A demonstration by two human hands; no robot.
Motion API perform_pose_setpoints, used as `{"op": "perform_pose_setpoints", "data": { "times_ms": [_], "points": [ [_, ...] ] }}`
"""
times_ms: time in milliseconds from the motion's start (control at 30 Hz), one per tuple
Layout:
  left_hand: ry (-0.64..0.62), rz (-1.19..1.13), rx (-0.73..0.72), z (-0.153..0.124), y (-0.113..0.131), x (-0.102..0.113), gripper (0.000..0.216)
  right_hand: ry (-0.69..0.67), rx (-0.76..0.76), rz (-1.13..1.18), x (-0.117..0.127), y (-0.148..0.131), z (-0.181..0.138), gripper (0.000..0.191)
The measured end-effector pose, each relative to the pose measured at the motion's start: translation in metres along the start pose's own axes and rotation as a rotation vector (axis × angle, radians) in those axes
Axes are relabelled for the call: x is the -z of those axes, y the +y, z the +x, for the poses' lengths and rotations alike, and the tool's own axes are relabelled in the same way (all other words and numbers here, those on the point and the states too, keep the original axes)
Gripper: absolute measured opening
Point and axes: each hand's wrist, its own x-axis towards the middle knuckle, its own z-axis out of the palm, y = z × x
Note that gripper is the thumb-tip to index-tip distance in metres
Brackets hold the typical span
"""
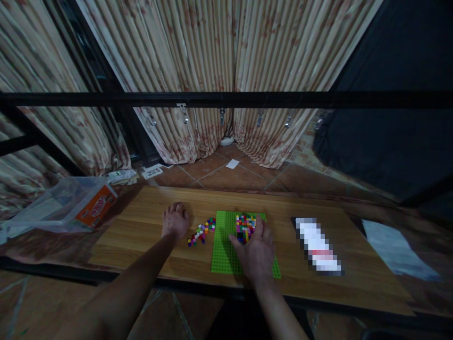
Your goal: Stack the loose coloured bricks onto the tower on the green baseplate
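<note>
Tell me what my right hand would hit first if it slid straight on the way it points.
Probably the patch of coloured bricks on the green baseplate: the right hand lies flat there, fingers at the patch's edge.

Lighting: dim throughout. The back of the room is covered by pleated beige curtains (212,61) with a reddish pattern, which reach the floor. The floor (219,177) is terracotta tile, with a white paper scrap (232,164) near the curtain hem. A black horizontal bar (226,99) crosses the full width. A dark panel (399,94) is at right. The wooden table (141,231) has a light grain, and a clear plastic box (53,208) sits just off its far left corner.
</note>
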Motion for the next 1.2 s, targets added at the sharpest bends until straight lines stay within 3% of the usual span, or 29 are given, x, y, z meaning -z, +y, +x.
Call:
{"op": "perform_pose_setpoints", "data": {
  "times_ms": [267,500,700,867,1067,1200],
  "points": [
    [0.001,-0.003,0.004,-0.001,0.000,0.000,0.038,-0.190,-0.011,-0.221,0.029,0.016,0.014,0.079],
    [0.000,-0.006,0.010,-0.001,0.002,0.002,0.038,-0.383,0.008,-0.232,0.054,0.036,0.028,0.079],
    [0.001,-0.002,0.012,-0.001,0.001,0.000,0.038,-0.673,0.206,-0.143,0.069,0.046,0.037,0.080],
    [0.009,-0.003,0.005,-0.001,0.000,0.000,0.037,-0.843,0.345,-0.160,0.063,0.036,0.048,0.092],
    [0.014,0.004,-0.001,-0.001,0.000,0.000,0.037,-0.799,0.395,-0.247,0.058,0.026,0.048,0.101],
    [0.011,0.003,0.000,-0.002,0.000,-0.001,0.036,-0.653,0.431,-0.244,0.053,-0.008,0.034,0.081]
  ]
}}
